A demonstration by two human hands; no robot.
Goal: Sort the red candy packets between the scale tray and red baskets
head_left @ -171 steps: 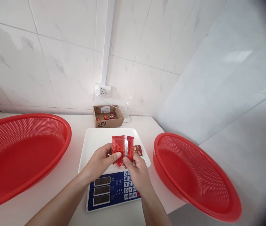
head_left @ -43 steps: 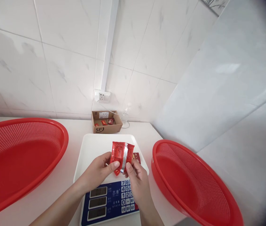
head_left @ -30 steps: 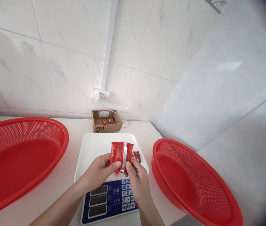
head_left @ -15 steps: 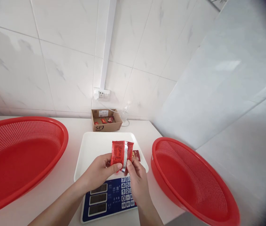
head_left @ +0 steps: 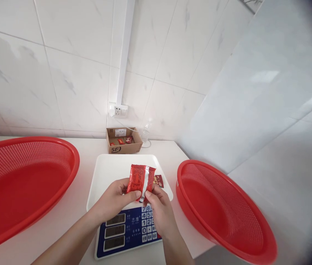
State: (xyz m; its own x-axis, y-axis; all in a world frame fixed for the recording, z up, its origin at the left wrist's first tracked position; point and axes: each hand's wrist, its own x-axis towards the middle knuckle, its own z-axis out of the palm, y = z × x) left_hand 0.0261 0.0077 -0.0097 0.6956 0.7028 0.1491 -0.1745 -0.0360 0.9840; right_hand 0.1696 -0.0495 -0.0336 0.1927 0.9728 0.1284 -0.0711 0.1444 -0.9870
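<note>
A small red snack packet (head_left: 138, 179) with a silver back seam is held up between my two hands, its printed back toward me. My left hand (head_left: 118, 197) pinches its left side, thumb across the lower front. On the other side, my right hand (head_left: 158, 206) grips the lower right corner, thumb near the seam. Both hands are above the white pan (head_left: 108, 169) of a digital scale (head_left: 128, 232). A dark red packet (head_left: 158, 180) with pale lettering lies on the pan, partly behind my right hand.
Large red perforated baskets stand at left (head_left: 29, 184) and right (head_left: 211, 198). Behind the scale, a cardboard box (head_left: 125, 147) holds a few small red packets. Beside it stands a clear plastic bottle (head_left: 146, 131), near a cable and a wall socket (head_left: 118, 110).
The packet has tilted slightly in my hands, its lower end moving a little left. My right thumb has shifted slightly left and down. The view has moved a little.
</note>
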